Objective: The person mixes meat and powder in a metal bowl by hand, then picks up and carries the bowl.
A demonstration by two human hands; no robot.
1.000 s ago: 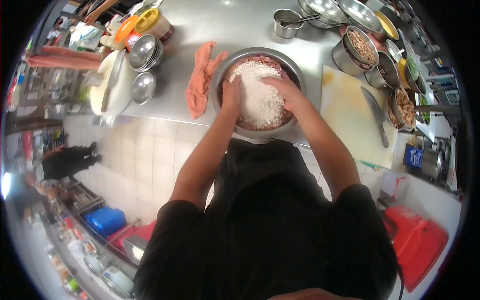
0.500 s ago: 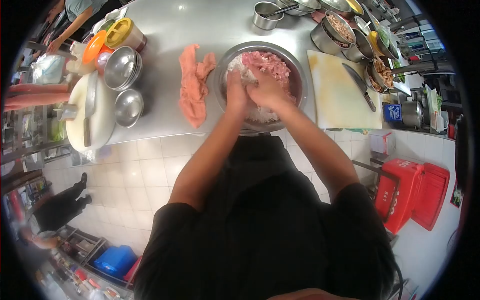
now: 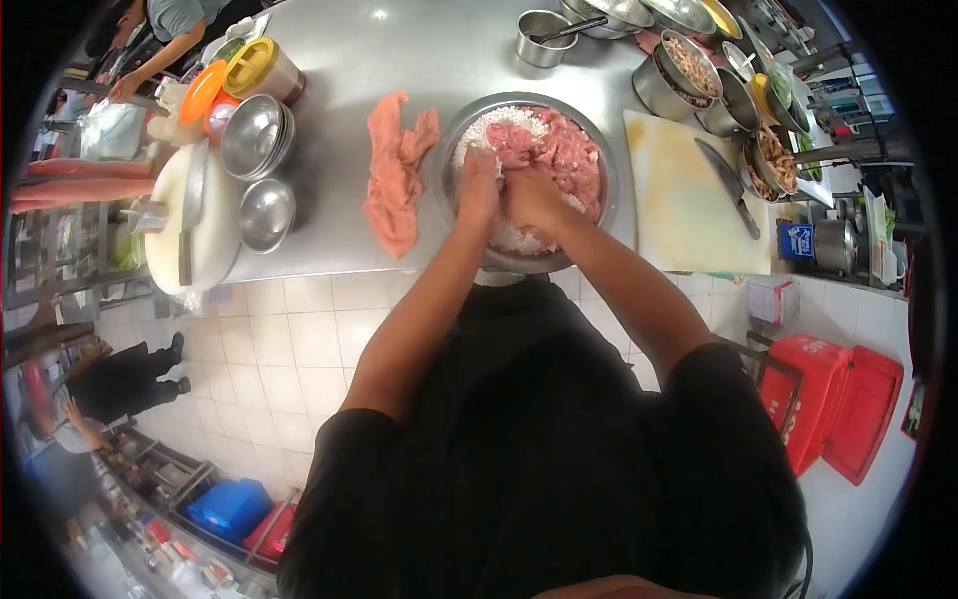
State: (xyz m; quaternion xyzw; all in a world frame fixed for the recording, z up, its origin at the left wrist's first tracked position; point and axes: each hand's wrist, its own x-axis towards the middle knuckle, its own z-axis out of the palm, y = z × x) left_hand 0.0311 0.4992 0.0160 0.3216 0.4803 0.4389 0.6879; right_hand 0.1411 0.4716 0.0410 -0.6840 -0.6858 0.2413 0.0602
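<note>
A steel bowl (image 3: 612, 190) holds raw pink meat (image 3: 577, 150) and a white, grainy or powdery ingredient (image 3: 477, 135). Both of my hands are inside it, side by side. My left hand (image 3: 480, 185) is upright at the left, its fingers stretched out and white bits near its thumb. Beside it, my right hand (image 3: 537, 203) is closed, knuckles up, its fingertips hidden against the meat. An orange-pink cloth (image 3: 395, 185) lies crumpled left of the bowl. To the right, a cleaver-like knife (image 3: 728, 185) rests on a pale cutting board (image 3: 671, 205).
Steel bowls (image 3: 254, 138) and a round white board (image 3: 165, 240) with a knife stand left. Pots of food (image 3: 679, 80) fill the back right. A red cooler (image 3: 813, 399) is on the floor at right. Other people are at the left.
My right hand has curled and moved down towards me in the bowl. More meat shows amid the white ingredient ahead of my hands. The whole view has shifted slightly.
</note>
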